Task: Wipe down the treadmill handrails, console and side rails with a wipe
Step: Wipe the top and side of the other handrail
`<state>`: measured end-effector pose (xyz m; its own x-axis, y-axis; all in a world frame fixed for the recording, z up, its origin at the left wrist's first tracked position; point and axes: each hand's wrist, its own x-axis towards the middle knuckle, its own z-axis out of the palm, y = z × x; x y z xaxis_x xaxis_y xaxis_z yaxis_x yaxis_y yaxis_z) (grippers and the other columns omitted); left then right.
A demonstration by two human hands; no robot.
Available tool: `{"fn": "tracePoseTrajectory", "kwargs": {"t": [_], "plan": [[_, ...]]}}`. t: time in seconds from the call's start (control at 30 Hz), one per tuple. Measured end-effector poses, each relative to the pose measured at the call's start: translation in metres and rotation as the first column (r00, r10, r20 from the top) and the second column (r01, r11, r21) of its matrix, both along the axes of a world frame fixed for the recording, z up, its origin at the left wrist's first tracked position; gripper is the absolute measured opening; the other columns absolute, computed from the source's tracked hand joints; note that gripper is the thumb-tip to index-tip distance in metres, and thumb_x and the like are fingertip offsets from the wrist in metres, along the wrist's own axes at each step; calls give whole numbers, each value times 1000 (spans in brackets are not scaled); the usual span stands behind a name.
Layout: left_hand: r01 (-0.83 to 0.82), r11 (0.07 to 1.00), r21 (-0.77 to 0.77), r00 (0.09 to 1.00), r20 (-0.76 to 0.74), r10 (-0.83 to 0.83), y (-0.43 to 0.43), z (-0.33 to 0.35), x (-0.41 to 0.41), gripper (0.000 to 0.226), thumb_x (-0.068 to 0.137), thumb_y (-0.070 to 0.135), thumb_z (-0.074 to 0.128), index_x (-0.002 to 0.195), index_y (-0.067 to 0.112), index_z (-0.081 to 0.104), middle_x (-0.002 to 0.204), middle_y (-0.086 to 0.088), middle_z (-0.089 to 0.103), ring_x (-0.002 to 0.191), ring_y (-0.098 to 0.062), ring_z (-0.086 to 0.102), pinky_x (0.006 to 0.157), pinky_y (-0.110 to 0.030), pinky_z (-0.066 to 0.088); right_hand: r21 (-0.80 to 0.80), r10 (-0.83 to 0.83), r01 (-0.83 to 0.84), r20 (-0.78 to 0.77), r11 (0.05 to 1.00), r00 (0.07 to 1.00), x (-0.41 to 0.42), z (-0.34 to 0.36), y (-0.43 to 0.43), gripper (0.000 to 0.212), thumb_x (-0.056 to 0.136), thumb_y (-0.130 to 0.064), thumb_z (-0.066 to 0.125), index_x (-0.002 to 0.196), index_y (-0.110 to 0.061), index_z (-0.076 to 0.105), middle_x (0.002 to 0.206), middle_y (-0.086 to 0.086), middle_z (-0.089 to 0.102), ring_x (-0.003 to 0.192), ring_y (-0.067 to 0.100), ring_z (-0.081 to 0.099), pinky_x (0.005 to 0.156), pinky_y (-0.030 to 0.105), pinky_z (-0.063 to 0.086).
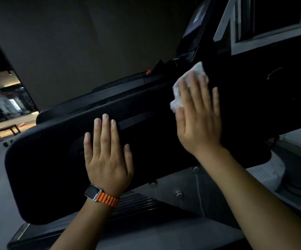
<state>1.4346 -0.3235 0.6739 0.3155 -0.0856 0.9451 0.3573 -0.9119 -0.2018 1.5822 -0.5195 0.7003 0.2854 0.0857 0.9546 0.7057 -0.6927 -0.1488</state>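
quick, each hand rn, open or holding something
Left hand: open, flat on the black panel, holding nothing.
Right hand: open, straight fingers pressing the white wipe against the panel.

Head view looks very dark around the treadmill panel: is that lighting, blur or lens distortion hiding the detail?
Head view: dim lighting, so the black panel is nearly featureless; head view: the left hand, right hand and white wipe read clearly, slightly soft; head view: horizon tilted, wide-angle bending at the edges; brightest area: the lit room far left.
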Motion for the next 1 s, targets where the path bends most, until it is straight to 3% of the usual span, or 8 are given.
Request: {"fn": "tracePoseTrajectory", "kwargs": {"t": [0.07, 0.23, 0.37, 0.53, 0.67, 0.8, 0.93, 1.0], "plan": [[-1, 1000, -2, 1000, 1, 1, -1, 0, 0, 61, 105, 32, 37, 156, -1, 34, 167, -18, 25, 157, -31, 18, 126, -53, 17, 109, 23, -15, -71, 994, 997, -10, 4, 8, 60, 111, -35, 28, 166, -13, 22, 174, 11, 15, 162, 29, 8, 130, 54, 7], [0, 1000, 10, 1000, 3, 0, 0, -1, -1, 61, 105, 32, 38, 156, -1, 34, 166, -18, 26, 157, -32, 20, 126, -53, 18, -63, 128, -125, 54, 990, 990, -18, -22, 19, 57, 111, -33, 28, 164, -13, 28, 172, 10, 22, 161, 29, 14, 130, 52, 8], [-8, 1000, 2, 1000, 3, 8, -1, -1, 0, 62, 105, 32, 38, 157, -1, 34, 166, -18, 26, 157, -31, 19, 126, -53, 17, 209, 89, -75, -54, 975, 995, -7, -33, 5, 56, 110, -29, 31, 163, -11, 30, 172, 12, 22, 161, 31, 12, 129, 55, 11], [-2, 1000, 7, 1000, 0, 2, 0, -1, 0, 62, 104, 31, 39, 157, 0, 32, 167, -18, 24, 157, -32, 19, 126, -53, 16, -56, 101, -96, 102, 994, 990, -7, -74, 8, 56, 113, -32, 28, 165, -13, 21, 171, 11, 22, 160, 31, 15, 129, 55, 14], [0, 1000, -1, 1000, 6, 0, -2, -1, 1, 62, 105, 31, 39, 157, -1, 32, 167, -18, 24, 157, -31, 18, 127, -53, 15, 265, 92, -67, -86, 962, 992, -1, -73, 1, 57, 110, -28, 31, 164, -10, 24, 172, 14, 18, 161, 35, 11, 129, 57, 9], [0, 1000, -1, 1000, 7, 0, -2, -1, 0, 62, 104, 31, 39, 157, -1, 33, 167, -18, 24, 157, -31, 18, 127, -52, 14, -105, 120, -108, 116, 989, 986, -8, -110, 13, 64, 110, -31, 38, 167, -17, 12, 172, 10, 15, 161, 33, 13, 128, 58, 13], [-11, 1000, -14, 1000, 14, 12, -4, -2, 1, 62, 104, 31, 39, 157, -1, 33, 167, -18, 24, 157, -31, 17, 127, -51, 13, 198, 65, -52, -60, 979, 996, 7, -107, -5, 57, 111, -31, 30, 165, -13, 22, 171, 14, 18, 160, 37, 13, 128, 60, 11], [-15, 1000, -15, 1000, 13, 15, -5, -2, 1, 62, 104, 30, 38, 157, -1, 32, 167, -18, 24, 157, -31, 17, 127, -52, 14, 129, 98, -89, -59, 988, 993, -9, -115, 13, 60, 110, -33, 31, 165, -10, 19, 172, 16, 15, 160, 38, 9, 128, 61, 8]]}}
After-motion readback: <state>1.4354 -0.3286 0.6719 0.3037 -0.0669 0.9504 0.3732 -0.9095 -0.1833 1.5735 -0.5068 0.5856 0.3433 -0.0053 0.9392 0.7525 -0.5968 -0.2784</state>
